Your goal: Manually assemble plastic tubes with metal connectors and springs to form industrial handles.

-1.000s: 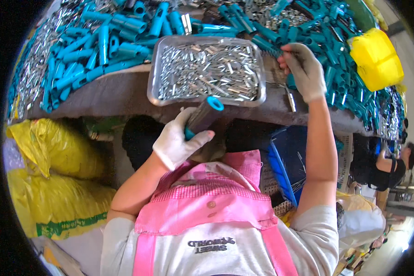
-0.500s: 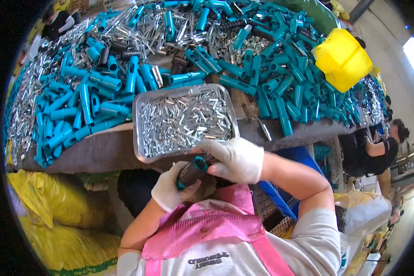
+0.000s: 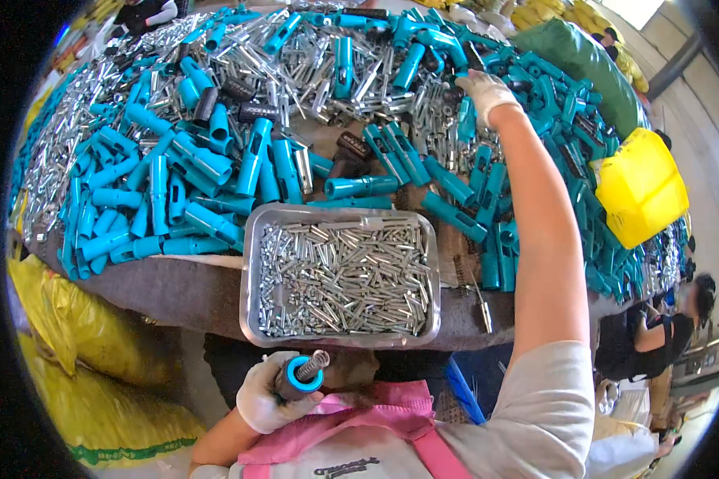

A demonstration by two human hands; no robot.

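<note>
My left hand (image 3: 265, 399), in a white glove, is wrapped round a black cylindrical sleeve (image 3: 291, 385) with a teal rim. A coiled metal spring (image 3: 313, 365) sticks up out of its mouth. The sleeve is held close to my body, below the near edge of a metal tray (image 3: 252, 319) full of small silver pins (image 3: 351, 271). My right hand (image 3: 487, 97), also gloved, reaches out to the far part of the table, its fingers stretched over teal housings and small metal parts. A teal housing (image 3: 466, 120) lies just beside those fingers; the fingertips are partly hard to make out.
Teal tubes (image 3: 204, 160) and silver metal parts (image 3: 359, 68) heap across the table. A cut yellow plastic container (image 3: 641, 188) stands at the right. A thin pointed tool (image 3: 485, 307) lies by the near edge. Yellow sacks (image 3: 80, 335) sit at lower left. Another person (image 3: 663, 327) works at right.
My right hand has left the sleeve and gone far forward to the parts pile. The left hand still holds the sleeve, lower now, with the spring showing in its mouth. The view has shifted.
</note>
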